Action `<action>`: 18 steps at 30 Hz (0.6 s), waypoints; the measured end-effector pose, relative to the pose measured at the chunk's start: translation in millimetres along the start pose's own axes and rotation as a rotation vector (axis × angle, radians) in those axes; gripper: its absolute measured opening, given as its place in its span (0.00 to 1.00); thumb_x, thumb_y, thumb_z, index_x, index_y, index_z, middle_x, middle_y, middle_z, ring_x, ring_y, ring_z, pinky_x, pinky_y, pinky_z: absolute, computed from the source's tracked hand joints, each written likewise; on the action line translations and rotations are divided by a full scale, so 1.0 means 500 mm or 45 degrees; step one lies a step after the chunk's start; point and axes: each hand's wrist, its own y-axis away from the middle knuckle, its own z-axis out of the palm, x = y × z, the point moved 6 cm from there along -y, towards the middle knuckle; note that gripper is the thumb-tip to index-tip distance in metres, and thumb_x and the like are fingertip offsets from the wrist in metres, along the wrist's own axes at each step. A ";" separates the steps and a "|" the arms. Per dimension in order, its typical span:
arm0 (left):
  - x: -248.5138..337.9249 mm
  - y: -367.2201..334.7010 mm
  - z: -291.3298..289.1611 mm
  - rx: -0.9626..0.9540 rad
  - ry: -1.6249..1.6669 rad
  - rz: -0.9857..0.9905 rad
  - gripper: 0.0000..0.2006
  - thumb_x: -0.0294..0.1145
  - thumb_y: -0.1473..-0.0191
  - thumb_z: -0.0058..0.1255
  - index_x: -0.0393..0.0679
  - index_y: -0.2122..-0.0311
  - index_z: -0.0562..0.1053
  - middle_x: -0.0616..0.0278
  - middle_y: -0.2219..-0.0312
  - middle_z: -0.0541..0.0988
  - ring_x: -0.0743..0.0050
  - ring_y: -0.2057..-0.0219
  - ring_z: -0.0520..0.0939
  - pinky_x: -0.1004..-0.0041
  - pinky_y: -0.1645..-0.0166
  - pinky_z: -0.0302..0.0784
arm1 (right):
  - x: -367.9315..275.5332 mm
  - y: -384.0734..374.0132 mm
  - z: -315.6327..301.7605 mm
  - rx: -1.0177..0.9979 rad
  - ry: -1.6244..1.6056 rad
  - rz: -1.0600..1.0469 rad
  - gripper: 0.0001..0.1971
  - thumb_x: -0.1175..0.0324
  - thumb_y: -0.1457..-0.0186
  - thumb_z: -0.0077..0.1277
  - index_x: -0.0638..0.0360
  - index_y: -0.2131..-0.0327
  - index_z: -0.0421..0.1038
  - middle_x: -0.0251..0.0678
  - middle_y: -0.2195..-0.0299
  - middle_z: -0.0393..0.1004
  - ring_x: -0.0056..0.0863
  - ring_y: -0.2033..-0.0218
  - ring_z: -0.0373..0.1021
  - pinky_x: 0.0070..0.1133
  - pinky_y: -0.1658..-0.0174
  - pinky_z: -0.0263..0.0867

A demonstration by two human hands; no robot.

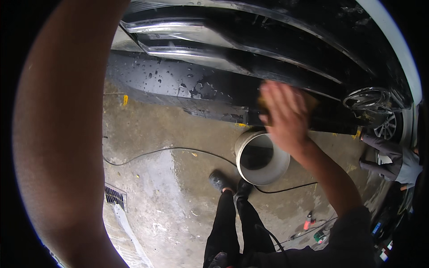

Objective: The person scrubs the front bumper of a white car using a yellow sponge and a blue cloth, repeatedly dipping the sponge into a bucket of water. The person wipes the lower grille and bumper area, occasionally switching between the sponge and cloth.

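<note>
My right hand (288, 118) lies over a yellowish-brown sponge (311, 103), pressing it against the wet black front bumper (214, 82) of a car. The fingers are stretched upward and slightly blurred, and the hand covers most of the sponge. Water drops and wet patches dot the bumper to the left of it. Below the hand, on the floor, stands a white bucket (242, 149) with dark contents. My left forearm (62, 134) fills the left side, raised past the upper edge, so the left hand is out of sight.
A dark hose (192, 149) crosses the wet concrete floor, passing by the bucket and my feet. Left, a floor drain grate (115, 197). A red tool (308, 220) and a green round item (320, 236) lie lower right. Another person (393, 158) is near the car's wheel (385, 127).
</note>
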 end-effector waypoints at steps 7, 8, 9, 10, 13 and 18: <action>-0.008 0.007 -0.006 0.001 -0.020 0.006 0.11 0.36 0.37 0.52 0.38 0.61 0.77 0.55 0.67 0.83 0.64 0.67 0.84 0.68 0.62 0.80 | -0.048 -0.071 0.024 -0.011 -0.026 -0.192 0.36 0.72 0.45 0.57 0.51 0.30 0.64 0.33 0.30 0.64 0.33 0.35 0.63 0.36 0.32 0.57; -0.011 0.005 -0.010 0.006 -0.012 -0.002 0.11 0.36 0.37 0.52 0.38 0.61 0.77 0.55 0.67 0.83 0.64 0.67 0.84 0.68 0.62 0.80 | 0.003 -0.017 0.013 0.011 -0.019 -0.114 0.38 0.74 0.47 0.57 0.52 0.30 0.64 0.33 0.30 0.64 0.33 0.35 0.64 0.36 0.32 0.57; -0.010 0.002 -0.010 0.010 -0.012 -0.001 0.11 0.36 0.37 0.52 0.38 0.61 0.77 0.55 0.67 0.83 0.64 0.67 0.84 0.68 0.62 0.80 | 0.036 0.020 0.005 0.037 -0.015 -0.032 0.39 0.75 0.49 0.56 0.52 0.31 0.64 0.34 0.30 0.65 0.33 0.36 0.64 0.37 0.32 0.57; -0.008 -0.001 -0.008 0.007 -0.012 0.003 0.11 0.36 0.37 0.52 0.38 0.61 0.77 0.55 0.67 0.83 0.65 0.68 0.83 0.68 0.62 0.80 | 0.028 0.010 0.009 0.048 0.001 -0.040 0.39 0.74 0.48 0.57 0.53 0.30 0.64 0.34 0.30 0.65 0.33 0.36 0.64 0.37 0.32 0.57; -0.022 0.007 -0.011 0.016 -0.015 -0.015 0.11 0.35 0.37 0.52 0.37 0.62 0.77 0.55 0.67 0.82 0.65 0.68 0.83 0.68 0.62 0.80 | -0.060 -0.054 0.022 0.065 0.074 -0.045 0.38 0.68 0.46 0.58 0.54 0.30 0.63 0.34 0.30 0.64 0.34 0.35 0.64 0.39 0.31 0.56; -0.012 0.008 -0.009 0.030 -0.005 -0.011 0.10 0.34 0.36 0.52 0.37 0.62 0.77 0.56 0.67 0.82 0.65 0.68 0.83 0.68 0.62 0.80 | -0.112 -0.129 0.034 0.038 0.039 -0.244 0.46 0.58 0.49 0.68 0.52 0.28 0.59 0.35 0.28 0.59 0.35 0.32 0.61 0.38 0.30 0.56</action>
